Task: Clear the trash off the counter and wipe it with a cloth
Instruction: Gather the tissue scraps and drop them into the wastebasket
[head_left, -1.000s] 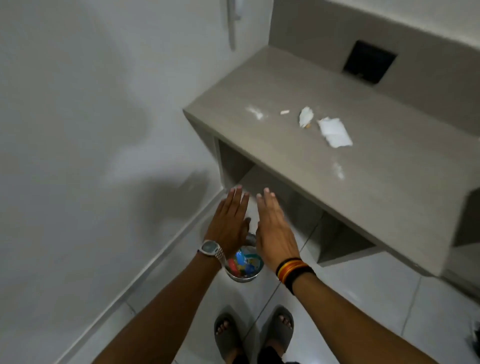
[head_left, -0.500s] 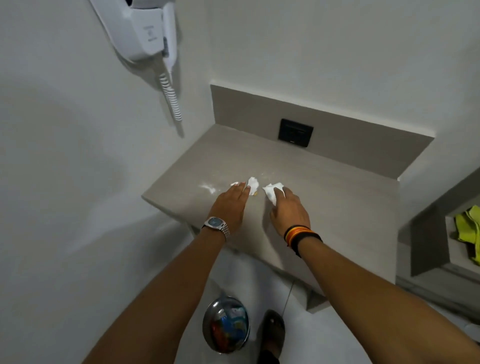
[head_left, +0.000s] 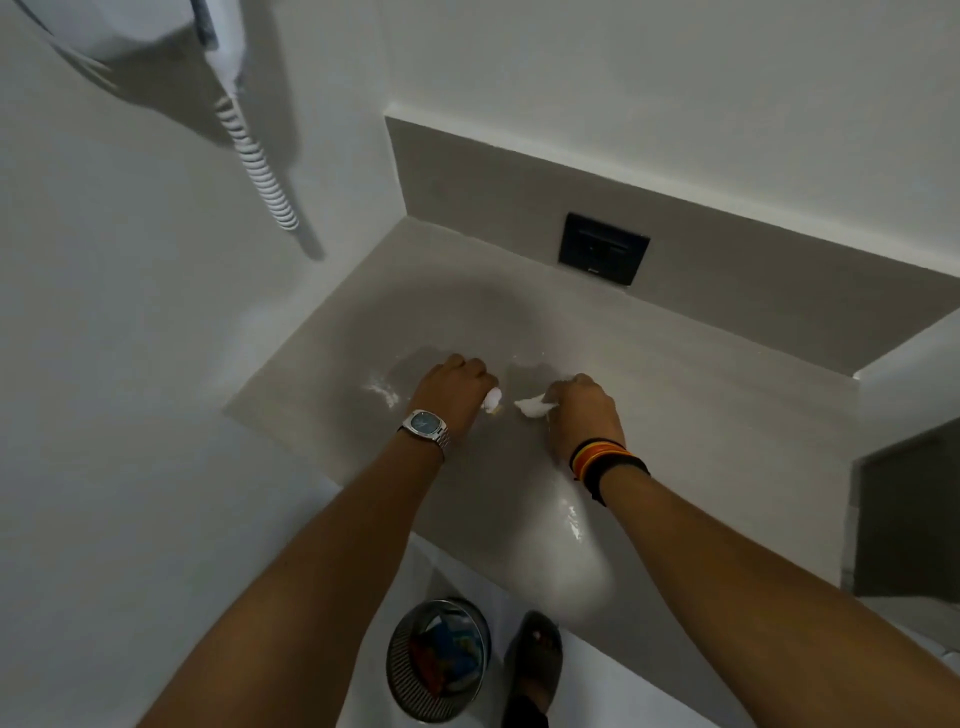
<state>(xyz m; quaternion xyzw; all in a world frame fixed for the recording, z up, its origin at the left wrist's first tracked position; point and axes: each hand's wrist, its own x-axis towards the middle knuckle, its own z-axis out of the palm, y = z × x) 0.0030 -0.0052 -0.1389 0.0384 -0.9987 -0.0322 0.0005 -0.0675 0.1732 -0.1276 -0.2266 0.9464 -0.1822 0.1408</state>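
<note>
Both my hands rest on the grey counter (head_left: 701, 415). My left hand (head_left: 452, 395), with a watch at the wrist, is curled shut on a small white scrap of paper (head_left: 491, 401) that pokes out by the knuckles. My right hand (head_left: 582, 410), with coloured bands at the wrist, is closed on a larger white crumpled paper (head_left: 532, 408). White powdery smears (head_left: 383, 392) lie on the counter left of my left hand, and a faint one (head_left: 571, 519) shows near the front edge. No cloth is in view.
A round metal mesh bin (head_left: 441, 660) holding colourful wrappers stands on the floor below the counter's front edge, beside my sandalled foot (head_left: 535, 660). A black socket plate (head_left: 605, 249) sits in the backsplash. A wall-mounted white hair dryer with coiled cord (head_left: 260, 161) hangs at upper left.
My hands rose from above the bin to the counter, landed flat on the paper scraps, and have now curled closed around them. The camera moved closer over the counter.
</note>
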